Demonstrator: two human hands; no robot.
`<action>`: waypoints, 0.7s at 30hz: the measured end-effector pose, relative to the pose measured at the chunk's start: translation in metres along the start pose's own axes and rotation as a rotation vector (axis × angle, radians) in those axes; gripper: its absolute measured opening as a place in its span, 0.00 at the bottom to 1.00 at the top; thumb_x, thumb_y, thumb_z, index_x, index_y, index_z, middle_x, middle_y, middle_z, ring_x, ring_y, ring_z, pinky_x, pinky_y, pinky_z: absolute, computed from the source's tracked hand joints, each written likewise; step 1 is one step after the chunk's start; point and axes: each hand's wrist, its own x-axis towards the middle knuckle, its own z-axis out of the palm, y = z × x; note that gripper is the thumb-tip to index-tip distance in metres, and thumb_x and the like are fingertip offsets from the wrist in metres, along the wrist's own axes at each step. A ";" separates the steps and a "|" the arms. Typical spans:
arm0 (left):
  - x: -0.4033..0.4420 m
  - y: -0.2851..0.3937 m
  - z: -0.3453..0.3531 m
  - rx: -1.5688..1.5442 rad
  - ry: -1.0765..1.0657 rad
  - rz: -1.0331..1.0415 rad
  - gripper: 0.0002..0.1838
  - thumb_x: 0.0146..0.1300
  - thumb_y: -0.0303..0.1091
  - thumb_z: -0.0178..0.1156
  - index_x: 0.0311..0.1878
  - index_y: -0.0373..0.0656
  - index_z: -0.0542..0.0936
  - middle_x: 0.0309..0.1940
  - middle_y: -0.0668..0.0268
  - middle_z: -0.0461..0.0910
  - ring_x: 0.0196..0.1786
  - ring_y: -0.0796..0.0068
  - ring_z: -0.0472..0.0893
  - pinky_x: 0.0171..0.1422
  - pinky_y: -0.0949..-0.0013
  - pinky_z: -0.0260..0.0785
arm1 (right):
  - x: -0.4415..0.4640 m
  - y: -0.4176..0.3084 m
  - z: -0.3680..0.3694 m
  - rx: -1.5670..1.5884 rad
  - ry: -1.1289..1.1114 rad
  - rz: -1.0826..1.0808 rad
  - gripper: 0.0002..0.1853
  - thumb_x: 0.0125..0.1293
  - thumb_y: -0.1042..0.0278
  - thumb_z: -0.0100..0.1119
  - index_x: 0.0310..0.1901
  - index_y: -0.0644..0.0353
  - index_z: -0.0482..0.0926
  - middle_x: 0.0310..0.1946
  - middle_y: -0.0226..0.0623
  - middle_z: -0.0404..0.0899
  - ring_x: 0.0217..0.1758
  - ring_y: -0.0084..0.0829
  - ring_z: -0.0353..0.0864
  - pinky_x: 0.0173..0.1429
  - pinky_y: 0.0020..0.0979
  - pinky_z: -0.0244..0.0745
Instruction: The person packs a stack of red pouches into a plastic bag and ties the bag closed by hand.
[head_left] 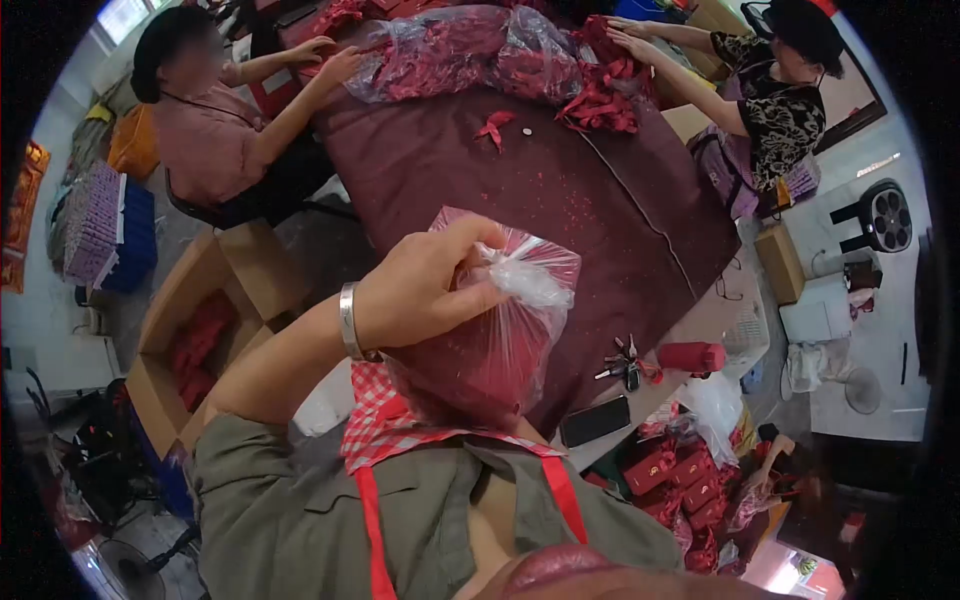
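Observation:
A clear plastic bag (490,345) packed with something red is in front of my chest, its gathered, twisted neck (530,283) at the top. My left hand (435,280), with a silver bangle at the wrist, is closed on the bag by that neck, thumb and fingers pinching the plastic. Behind the bag my right hand is hidden; only a sliver of skin shows at the bag's lower right. Beyond the bag lies the dark red tablecloth (440,150), dotted with tiny red bits.
Two people sit across the table, their hands at large plastic bags (470,55) of red ribbon-like pieces. A red bow (493,128), a cord (630,185), keys (626,362), a red cylinder (692,357) and a phone (595,420) lie about. An open carton (160,350) stands left, red boxes (680,475) right.

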 end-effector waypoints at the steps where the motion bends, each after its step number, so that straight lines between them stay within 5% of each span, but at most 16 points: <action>1: -0.004 -0.003 0.003 0.008 0.005 0.006 0.12 0.56 0.34 0.61 0.39 0.37 0.74 0.26 0.58 0.77 0.30 0.62 0.78 0.36 0.65 0.69 | 0.001 0.003 0.002 0.000 -0.010 0.014 0.24 0.70 0.60 0.44 0.66 0.57 0.60 0.63 0.39 0.64 0.63 0.35 0.66 0.67 0.36 0.62; 13: -0.069 -0.001 -0.017 0.138 0.123 -0.226 0.08 0.54 0.28 0.58 0.35 0.37 0.73 0.25 0.54 0.75 0.28 0.59 0.77 0.33 0.66 0.67 | 0.022 0.042 0.024 0.012 -0.123 0.239 0.22 0.70 0.61 0.44 0.64 0.57 0.63 0.62 0.39 0.66 0.62 0.34 0.68 0.66 0.35 0.63; 15: -0.089 0.008 -0.023 0.072 0.171 -0.349 0.10 0.58 0.26 0.57 0.43 0.36 0.73 0.32 0.63 0.76 0.36 0.77 0.74 0.41 0.73 0.67 | 0.026 0.065 0.030 0.031 -0.152 0.291 0.22 0.70 0.61 0.44 0.64 0.57 0.64 0.61 0.39 0.67 0.62 0.34 0.68 0.65 0.35 0.64; 21: -0.152 0.040 -0.048 0.052 0.295 -0.549 0.11 0.65 0.32 0.52 0.46 0.35 0.73 0.37 0.66 0.76 0.42 0.78 0.73 0.48 0.73 0.64 | 0.033 0.113 0.052 0.068 -0.257 0.486 0.21 0.70 0.62 0.44 0.63 0.56 0.65 0.61 0.39 0.68 0.61 0.34 0.69 0.65 0.35 0.64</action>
